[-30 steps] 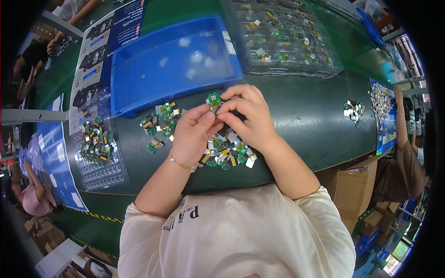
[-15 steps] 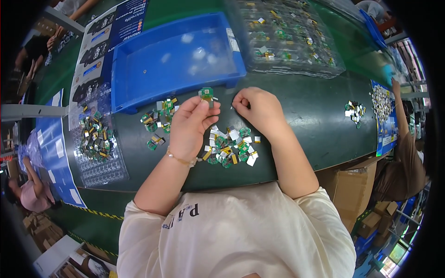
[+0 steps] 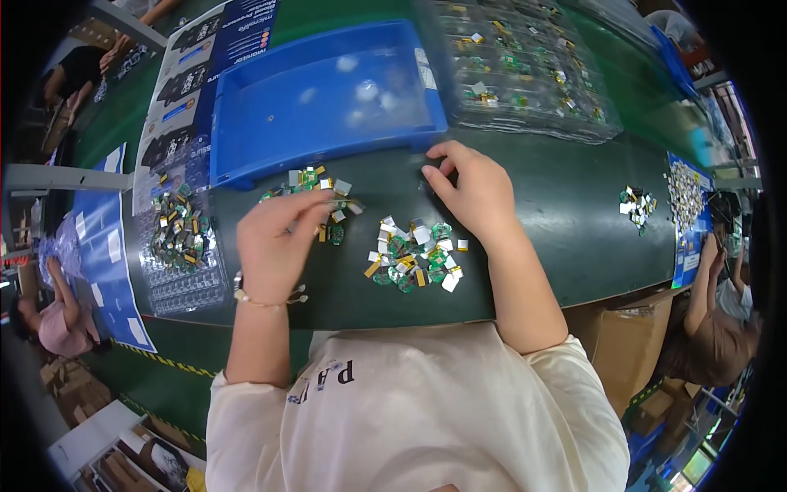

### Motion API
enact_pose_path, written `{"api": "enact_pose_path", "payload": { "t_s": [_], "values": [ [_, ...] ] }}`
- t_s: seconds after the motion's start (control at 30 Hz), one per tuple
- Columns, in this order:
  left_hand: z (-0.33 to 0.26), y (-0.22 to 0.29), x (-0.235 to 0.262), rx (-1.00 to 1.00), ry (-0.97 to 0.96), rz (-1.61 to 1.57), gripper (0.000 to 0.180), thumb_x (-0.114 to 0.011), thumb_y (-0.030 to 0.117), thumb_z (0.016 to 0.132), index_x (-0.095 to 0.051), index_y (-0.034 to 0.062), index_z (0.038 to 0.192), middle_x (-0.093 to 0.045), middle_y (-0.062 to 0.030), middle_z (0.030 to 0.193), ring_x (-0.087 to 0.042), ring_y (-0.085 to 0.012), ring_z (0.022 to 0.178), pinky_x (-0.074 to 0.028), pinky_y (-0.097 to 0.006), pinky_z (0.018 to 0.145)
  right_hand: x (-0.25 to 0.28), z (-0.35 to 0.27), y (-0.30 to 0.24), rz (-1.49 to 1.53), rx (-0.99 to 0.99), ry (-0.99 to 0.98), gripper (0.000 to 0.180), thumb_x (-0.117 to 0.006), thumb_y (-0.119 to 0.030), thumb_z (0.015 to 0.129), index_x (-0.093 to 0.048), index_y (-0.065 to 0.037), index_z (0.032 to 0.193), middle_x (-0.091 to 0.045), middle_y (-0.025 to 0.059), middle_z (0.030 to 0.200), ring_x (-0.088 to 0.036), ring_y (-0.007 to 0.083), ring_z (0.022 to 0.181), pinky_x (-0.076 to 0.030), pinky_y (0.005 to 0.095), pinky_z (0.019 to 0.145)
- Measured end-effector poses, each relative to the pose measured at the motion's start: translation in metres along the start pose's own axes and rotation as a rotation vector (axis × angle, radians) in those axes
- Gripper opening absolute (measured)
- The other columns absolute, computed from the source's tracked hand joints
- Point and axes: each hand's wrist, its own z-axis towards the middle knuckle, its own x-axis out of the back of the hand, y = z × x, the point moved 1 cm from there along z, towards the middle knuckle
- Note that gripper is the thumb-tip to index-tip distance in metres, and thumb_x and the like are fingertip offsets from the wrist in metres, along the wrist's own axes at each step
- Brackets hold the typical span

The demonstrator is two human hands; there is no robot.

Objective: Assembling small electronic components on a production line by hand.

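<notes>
Green small circuit boards (image 3: 412, 256) mostly still piled loose between hands, smaller batch (image 3: 316, 182) by blue bin (image 3: 270, 131); left hand (image 3: 275, 246) pinching one piece, right hand (image 3: 471, 190) curled, contents unclear.

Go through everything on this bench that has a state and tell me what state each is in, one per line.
left hand: fingers pinched on a small part above the table.
right hand: curled, fingertips down by the blue bin's edge; a held part cannot be seen.
blue bin: open, nearly empty.
pile of small green boards: loose, scattered between the hands.
clear tray: pockets partly filled.
left tray: heaped with parts at its upper end.
</notes>
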Motion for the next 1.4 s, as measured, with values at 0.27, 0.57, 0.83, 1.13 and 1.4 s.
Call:
{"api": "enact_pose_path", "payload": {
  "t_s": [0.27, 0.57, 0.83, 1.13, 1.4],
  "values": [
    [-0.020, -0.043, 0.026, -0.174, 0.167, 0.456, 0.019, -0.064, 0.007, 0.079, -0.068, 0.0047, 0.098, -0.065, -0.0101, 0.105, -0.059, -0.0281, 0.098, -0.044, -0.037, 0.088, -0.012, -0.008, -0.009, 0.020, 0.425, -0.168, 0.008, -0.066, -0.017, 0.076, -0.067, -0.011, 0.082, -0.060, 0.0054, 0.074, -0.058, 0.0262, 0.075, -0.046, 0.0359, 0.068],
    [-0.027, -0.013, -0.018, -0.024, -0.250, 0.020, 0.019, -0.064, 0.008, 0.079, -0.067, 0.0064, 0.099, -0.063, -0.0057, 0.082, -0.057, -0.0162, 0.069, -0.044, -0.026, 0.059, -0.008, -0.009, -0.012, 0.036, 0.328, -0.259, 0.011, -0.062, -0.007, 0.074, -0.064, -0.010, 0.085, -0.061, 0.0063, 0.078, -0.058, 0.0278, 0.079, -0.046, 0.0373, 0.071],
    [-0.015, 0.000, -0.048, -0.217, -0.251, 0.071, 0.025, -0.065, 0.012, 0.077, -0.065, 0.0082, 0.102, -0.062, -0.0076, 0.084, -0.059, -0.0267, 0.078, -0.046, -0.034, 0.071, 0.010, -0.007, -0.002, 0.041, 0.460, -0.334, 0.009, -0.061, -0.006, 0.075, -0.064, -0.009, 0.083, -0.061, 0.0066, 0.080, -0.058, 0.0285, 0.081, -0.046, 0.0392, 0.072],
    [-0.011, 0.007, -0.049, -0.028, -0.324, 0.213, 0.008, -0.065, 0.011, 0.077, -0.064, 0.0049, 0.082, -0.061, -0.0077, 0.073, -0.060, -0.0238, 0.064, -0.047, -0.034, 0.058, -0.011, -0.014, -0.019, 0.010, 0.574, -0.262, 0.009, -0.067, -0.017, 0.072, -0.065, -0.013, 0.080, -0.057, 0.0038, 0.077, -0.055, 0.0250, 0.079, -0.046, 0.0362, 0.069],
    [-0.019, 0.009, -0.044, 0.153, -0.324, -0.210, 0.007, -0.066, 0.005, 0.080, -0.062, 0.0028, 0.085, -0.059, -0.0017, 0.076, -0.054, -0.0079, 0.064, -0.042, -0.022, 0.057, -0.003, -0.014, -0.022, 0.197, 0.547, -0.318, 0.013, -0.070, -0.016, 0.071, -0.060, -0.009, 0.074, -0.057, 0.0030, 0.069, -0.056, 0.0214, 0.066, -0.045, 0.0336, 0.063]
  ]
}}
